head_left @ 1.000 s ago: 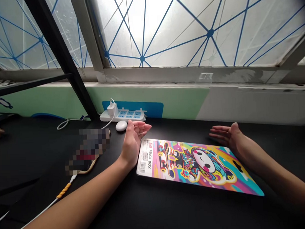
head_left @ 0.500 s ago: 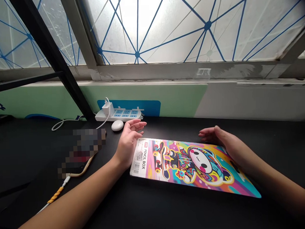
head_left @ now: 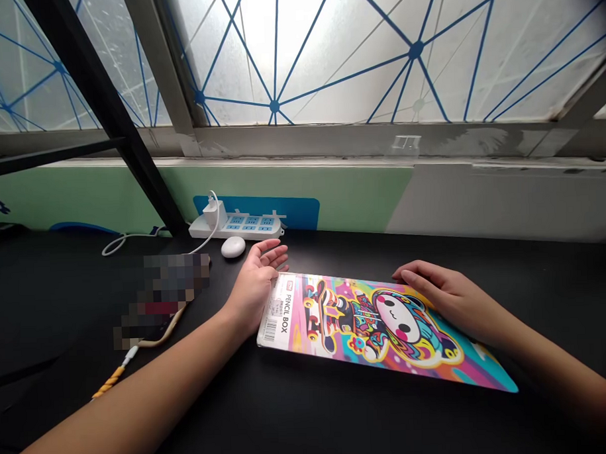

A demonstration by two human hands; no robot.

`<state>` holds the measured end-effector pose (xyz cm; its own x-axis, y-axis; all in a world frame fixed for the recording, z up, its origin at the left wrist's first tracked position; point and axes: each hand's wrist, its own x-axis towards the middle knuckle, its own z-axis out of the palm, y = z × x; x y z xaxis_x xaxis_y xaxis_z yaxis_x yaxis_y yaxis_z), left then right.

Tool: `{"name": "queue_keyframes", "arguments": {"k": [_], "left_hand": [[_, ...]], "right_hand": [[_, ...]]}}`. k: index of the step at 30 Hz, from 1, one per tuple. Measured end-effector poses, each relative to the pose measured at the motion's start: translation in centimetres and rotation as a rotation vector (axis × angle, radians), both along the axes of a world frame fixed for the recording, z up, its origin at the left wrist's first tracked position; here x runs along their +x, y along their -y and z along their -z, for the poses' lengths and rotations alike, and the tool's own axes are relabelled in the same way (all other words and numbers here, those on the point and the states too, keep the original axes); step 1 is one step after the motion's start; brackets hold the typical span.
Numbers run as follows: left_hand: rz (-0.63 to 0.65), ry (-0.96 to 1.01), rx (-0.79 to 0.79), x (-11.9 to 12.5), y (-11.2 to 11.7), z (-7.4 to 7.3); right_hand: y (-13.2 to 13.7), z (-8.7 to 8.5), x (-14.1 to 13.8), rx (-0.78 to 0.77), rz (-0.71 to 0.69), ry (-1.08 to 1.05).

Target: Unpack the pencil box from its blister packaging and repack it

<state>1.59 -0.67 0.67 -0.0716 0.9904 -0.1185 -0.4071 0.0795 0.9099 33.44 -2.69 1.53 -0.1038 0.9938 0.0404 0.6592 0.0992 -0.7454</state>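
A flat, colourful pencil box (head_left: 381,330) lies slightly askew on the black table (head_left: 310,419). Its top bears a cartoon figure on a skateboard, with a white label strip printed "PENCIL BOX" and a barcode at the left end. My left hand (head_left: 255,281) is at that left end, fingers extended past the far corner and the thumb by the edge. Over the far right edge of the box rests my right hand (head_left: 442,292), its fingers loosely stretched and the thumb lying above the printed top. Neither hand is closed around the box.
Behind my left hand stand a white power strip (head_left: 263,224) with a plugged-in charger (head_left: 214,214) and a small white rounded case (head_left: 233,247). A pixelated device (head_left: 161,298) with a cable lies at the left. A black metal post (head_left: 100,108) slants down to the table before the window.
My right hand has turned over, its thumb now lower and over the box's top. My left hand has shifted slightly, fingers drooping a little more. The box stays in place.
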Motion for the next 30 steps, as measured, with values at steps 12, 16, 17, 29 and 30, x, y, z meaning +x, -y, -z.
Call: {"name": "queue_keyframes", "arguments": {"k": [12,16,17,29,30], "left_hand": [[0.046,-0.073,-0.158,0.3,0.4,-0.3],[0.03,-0.054,-0.197,0.4,0.3,-0.4],[0.036,-0.061,-0.192,0.4,0.3,-0.3],[0.069,-0.392,0.366,-0.2,1.7,-1.7],[0.012,-0.389,0.419,-0.3,1.8,-1.8]], "right_hand": [[0.4,-0.6,0.2,0.015,-0.174,0.172],[0.0,-0.1,0.6,0.042,-0.173,0.235],[-0.1,-0.1,0.7,0.053,-0.166,0.249],[3.5,-2.4,-0.4,0.77,0.01,0.348],[3.9,-2.3,-0.5,0.792,0.021,0.352]]}}
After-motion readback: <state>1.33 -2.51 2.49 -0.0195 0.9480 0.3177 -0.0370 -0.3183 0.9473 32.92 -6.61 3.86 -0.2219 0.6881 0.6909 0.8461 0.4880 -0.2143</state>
